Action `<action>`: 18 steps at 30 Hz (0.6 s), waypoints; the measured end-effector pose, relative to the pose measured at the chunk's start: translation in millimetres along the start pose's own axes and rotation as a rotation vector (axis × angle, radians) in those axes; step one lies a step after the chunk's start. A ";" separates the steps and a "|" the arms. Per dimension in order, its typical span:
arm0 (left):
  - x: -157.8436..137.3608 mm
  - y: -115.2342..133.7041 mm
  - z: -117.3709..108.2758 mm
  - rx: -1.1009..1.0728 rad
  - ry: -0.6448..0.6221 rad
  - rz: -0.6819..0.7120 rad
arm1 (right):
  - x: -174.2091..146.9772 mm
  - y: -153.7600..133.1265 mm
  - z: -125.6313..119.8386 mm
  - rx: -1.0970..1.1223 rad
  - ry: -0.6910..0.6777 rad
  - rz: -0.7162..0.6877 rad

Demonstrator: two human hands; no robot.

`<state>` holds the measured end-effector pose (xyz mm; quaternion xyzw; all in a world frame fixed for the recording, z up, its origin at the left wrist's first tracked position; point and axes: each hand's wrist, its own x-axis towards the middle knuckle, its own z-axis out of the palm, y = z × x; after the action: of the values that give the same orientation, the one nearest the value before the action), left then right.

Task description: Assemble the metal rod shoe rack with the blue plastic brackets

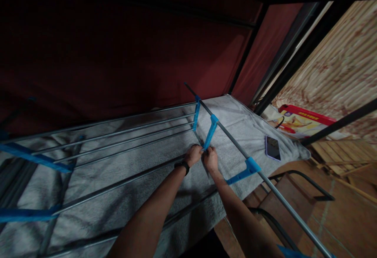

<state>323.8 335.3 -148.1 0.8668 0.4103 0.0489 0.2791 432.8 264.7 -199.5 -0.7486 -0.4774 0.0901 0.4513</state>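
A rack of grey metal tubes and blue plastic brackets lies on a grey blanket [123, 195]. My left hand [193, 155], with a black band at the wrist, is closed around the right end of a metal tube [118, 185]. Right beside it, my right hand [211, 160] pinches the lower end of the middle blue bracket [211, 133]. The tube and bracket meet between my fingers, which hide the joint. Above, the bracket clips onto a long slanting pole [235, 142]. Another blue bracket [244, 172] on that pole sits to the right of my right hand.
Blue brackets [29, 214] join the tubes at the left. A phone [273, 148] lies on the blanket at the right. Beyond are a red and yellow box [306, 120], a wooden slatted piece [344, 152] and a chair [290, 195]. A dark red cloth [132, 53] hangs behind.
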 end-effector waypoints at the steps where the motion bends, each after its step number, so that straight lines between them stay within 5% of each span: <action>1: 0.7 -0.3 0.4 0.001 0.002 -0.002 | -0.7 -0.3 0.5 -0.005 0.012 -0.007; 12: 6.9 -1.5 4.8 0.047 0.012 0.018 | -2.1 -2.0 1.5 -0.026 0.012 -0.004; 18: -18.5 7.1 -10.1 0.090 0.028 0.080 | -4.8 2.7 -6.8 0.022 -0.042 -0.059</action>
<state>313.3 322.6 -133.2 0.8934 0.3810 0.0537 0.2319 435.9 256.5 -199.1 -0.7271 -0.5074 0.0978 0.4519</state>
